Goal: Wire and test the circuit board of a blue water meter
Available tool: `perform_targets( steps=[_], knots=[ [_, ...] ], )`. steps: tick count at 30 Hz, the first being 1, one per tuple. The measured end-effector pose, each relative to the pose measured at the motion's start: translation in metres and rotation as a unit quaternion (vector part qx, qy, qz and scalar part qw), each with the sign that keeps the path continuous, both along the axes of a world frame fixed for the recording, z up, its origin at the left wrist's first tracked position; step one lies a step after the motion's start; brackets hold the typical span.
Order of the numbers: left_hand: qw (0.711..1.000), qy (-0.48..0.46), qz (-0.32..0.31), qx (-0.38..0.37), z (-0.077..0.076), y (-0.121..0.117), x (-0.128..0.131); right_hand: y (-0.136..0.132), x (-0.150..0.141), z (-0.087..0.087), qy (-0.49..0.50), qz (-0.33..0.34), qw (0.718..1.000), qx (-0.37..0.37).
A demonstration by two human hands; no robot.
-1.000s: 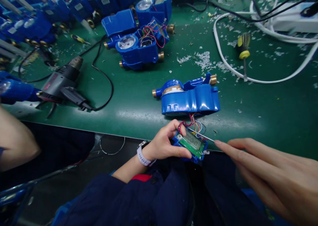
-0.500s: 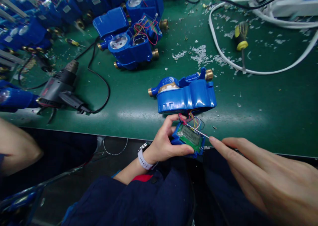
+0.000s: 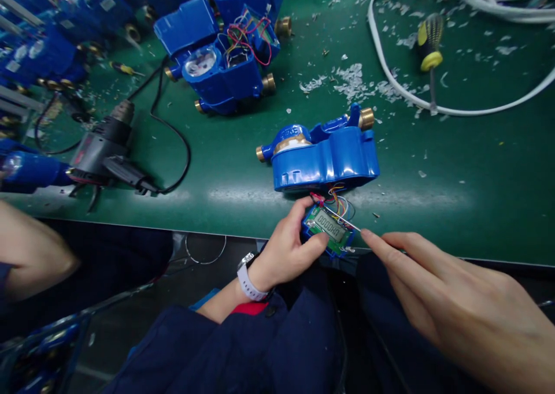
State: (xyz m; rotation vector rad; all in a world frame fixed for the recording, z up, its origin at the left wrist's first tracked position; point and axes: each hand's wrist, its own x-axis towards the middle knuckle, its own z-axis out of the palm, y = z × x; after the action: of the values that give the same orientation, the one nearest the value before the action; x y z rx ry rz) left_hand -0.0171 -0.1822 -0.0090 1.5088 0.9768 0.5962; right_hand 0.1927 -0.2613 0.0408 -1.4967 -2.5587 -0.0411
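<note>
My left hand (image 3: 292, 241) is closed around a green circuit board (image 3: 332, 227) with a small display and a blue plastic backing. Its thumb presses the board's face by the display's lower edge. Colored wires (image 3: 340, 203) run from the board towards a blue water meter (image 3: 323, 160), which rests tilted on the bench just beyond. From the right, my right hand (image 3: 446, 290) grips a thin metal-shafted tool (image 3: 349, 223) with the index finger stretched along it. The shaft reaches across the board's upper edge to the red wires; its handle is hidden in the hand.
More blue meters (image 3: 225, 76) stand at the back left, one with its wires exposed. A heat gun (image 3: 104, 145) with a black cord lies left. Right, a yellow-black screwdriver (image 3: 430, 53) lies by a white cable (image 3: 390, 76) and plastic scraps. Another person's arm (image 3: 32, 255) is at far left.
My left thumb has moved up from the board's lower edge onto its face near the display. The view has shifted slightly. The tool still lies along the board's upper edge.
</note>
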Motion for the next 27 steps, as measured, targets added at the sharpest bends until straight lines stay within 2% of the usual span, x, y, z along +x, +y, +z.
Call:
perform_targets(
  steps=[7,13,18,23,25,27],
  knots=[
    [0.994,0.088,-0.014,0.064,0.002,0.012,0.004,0.001,-0.009,-0.007,0.029,-0.030,0.999,0.011],
    [0.993,0.099,-0.009,0.066,0.000,0.016,0.007,0.004,-0.014,-0.014,0.025,-0.033,0.999,0.016],
    [0.992,0.111,-0.008,0.062,0.001,0.018,0.008,0.006,-0.013,-0.026,0.090,-0.041,0.995,-0.030],
    [0.989,0.130,-0.008,0.064,0.001,0.019,0.009,0.006,-0.011,-0.040,0.083,-0.018,0.996,0.000],
    [0.989,0.135,-0.008,0.060,0.002,0.019,0.009,0.008,-0.010,-0.045,0.146,-0.022,0.988,-0.032],
    [0.990,0.131,-0.006,0.057,0.002,0.018,0.009,0.009,-0.010,-0.051,0.259,-0.041,0.961,-0.084]
  ],
)
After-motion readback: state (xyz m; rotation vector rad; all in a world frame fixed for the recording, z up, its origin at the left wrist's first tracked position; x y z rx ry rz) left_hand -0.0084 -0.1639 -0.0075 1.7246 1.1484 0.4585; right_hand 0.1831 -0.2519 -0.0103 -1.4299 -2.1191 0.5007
